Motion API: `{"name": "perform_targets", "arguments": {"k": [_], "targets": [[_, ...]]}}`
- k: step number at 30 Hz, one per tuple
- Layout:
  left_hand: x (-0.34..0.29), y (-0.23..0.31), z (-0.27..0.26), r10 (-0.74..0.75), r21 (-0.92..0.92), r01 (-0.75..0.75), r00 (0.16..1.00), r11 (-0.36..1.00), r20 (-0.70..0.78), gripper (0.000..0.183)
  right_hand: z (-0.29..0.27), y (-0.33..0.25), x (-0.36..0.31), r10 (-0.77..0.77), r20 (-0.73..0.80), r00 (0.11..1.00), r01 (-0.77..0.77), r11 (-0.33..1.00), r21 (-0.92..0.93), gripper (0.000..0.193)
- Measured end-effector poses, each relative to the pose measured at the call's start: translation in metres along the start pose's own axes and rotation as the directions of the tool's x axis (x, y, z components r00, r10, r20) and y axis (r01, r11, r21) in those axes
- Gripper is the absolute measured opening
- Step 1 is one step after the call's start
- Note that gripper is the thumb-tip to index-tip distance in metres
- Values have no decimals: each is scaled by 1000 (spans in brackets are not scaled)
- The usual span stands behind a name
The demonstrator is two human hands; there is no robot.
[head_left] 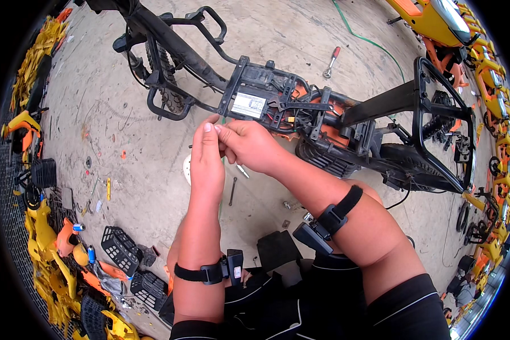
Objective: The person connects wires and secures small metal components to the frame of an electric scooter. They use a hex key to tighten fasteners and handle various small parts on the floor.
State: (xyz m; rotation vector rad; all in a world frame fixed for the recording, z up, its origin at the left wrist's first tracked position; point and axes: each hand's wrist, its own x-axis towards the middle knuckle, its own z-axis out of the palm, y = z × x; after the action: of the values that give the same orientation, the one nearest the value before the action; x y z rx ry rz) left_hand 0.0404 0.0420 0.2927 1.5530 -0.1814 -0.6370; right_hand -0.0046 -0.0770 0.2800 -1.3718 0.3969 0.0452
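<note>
two bare hands (207,152) (254,148), fingertips (208,128) pinched close, contents unclear, beside a black tubular vehicle frame (379,106) on scuffed concrete (147,178)

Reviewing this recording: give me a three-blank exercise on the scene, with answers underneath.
1. The ratchet on the floor has a ____ handle.
2. Of the left hand and right hand, the ____ one is nearer the wrench lying on the vehicle frame.
3. The strap on the right forearm is coloured ____.
Missing words: red; right; black
</note>
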Motion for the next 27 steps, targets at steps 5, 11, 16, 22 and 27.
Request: {"name": "perform_targets", "arguments": {"k": [5,11,16,22,27], "targets": [[0,1,1,-1,2,1,1000,1000,2,56,-1,-6,-2,17,16,1000,-17,1000,0,40],[1,-1,1,15,33,-15,1000,999,8,56,-3,-5,-3,9,13,1000,-9,1000,-19,37],[1,-1,2,18,39,-19,1000,999,9,55,-3,-1,-1,15,3,1000,-15,999,-38,36],[-3,2,8,35,60,-33,999,998,-20,50,-4,3,0,51,37,998,-52,998,28,35],[-10,8,23,115,49,-110,986,993,-118,45,0,6,0,86,83,993,-105,962,252,33]]}}
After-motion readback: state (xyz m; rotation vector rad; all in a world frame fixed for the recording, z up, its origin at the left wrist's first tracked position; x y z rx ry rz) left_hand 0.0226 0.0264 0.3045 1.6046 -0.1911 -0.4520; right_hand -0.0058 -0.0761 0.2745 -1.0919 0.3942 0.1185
